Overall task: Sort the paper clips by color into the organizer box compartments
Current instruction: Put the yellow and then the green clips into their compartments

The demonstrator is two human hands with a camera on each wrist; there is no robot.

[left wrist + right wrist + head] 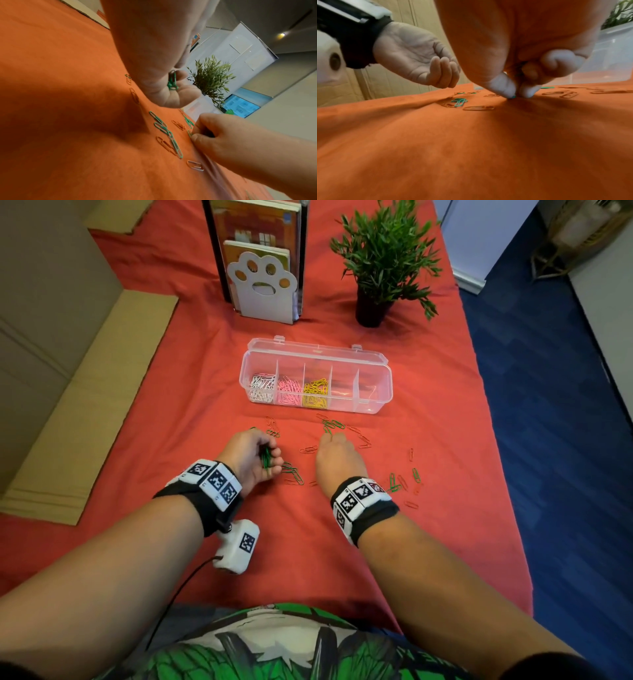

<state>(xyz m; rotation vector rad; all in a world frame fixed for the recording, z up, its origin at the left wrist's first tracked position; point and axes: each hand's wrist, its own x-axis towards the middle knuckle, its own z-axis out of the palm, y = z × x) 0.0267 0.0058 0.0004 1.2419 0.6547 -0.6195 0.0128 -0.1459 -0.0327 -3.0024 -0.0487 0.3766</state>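
Observation:
The clear organizer box (pixel 318 350) lies open on the red cloth, with white clips (pixel 262 387), pink clips (pixel 289 392) and yellow clips (pixel 315 393) in its three left compartments; the two right ones look empty. My left hand (pixel 270 463) is turned palm up, fingers curled round a bunch of green clips (pixel 172 82). My right hand (pixel 334 440) reaches down to the cloth, where thumb and forefinger pinch one green clip (pixel 513 96). Loose green clips (pixel 294 472) and red clips (pixel 308 449) are scattered around both hands.
A paw-shaped bookend with books (pixel 263 285) and a potted plant (pixel 380 268) stand behind the box. Cardboard (pixel 85 405) lies along the left side. The cloth's right edge (pixel 493 440) drops to blue floor. More green and red clips (pixel 404 482) lie to the right.

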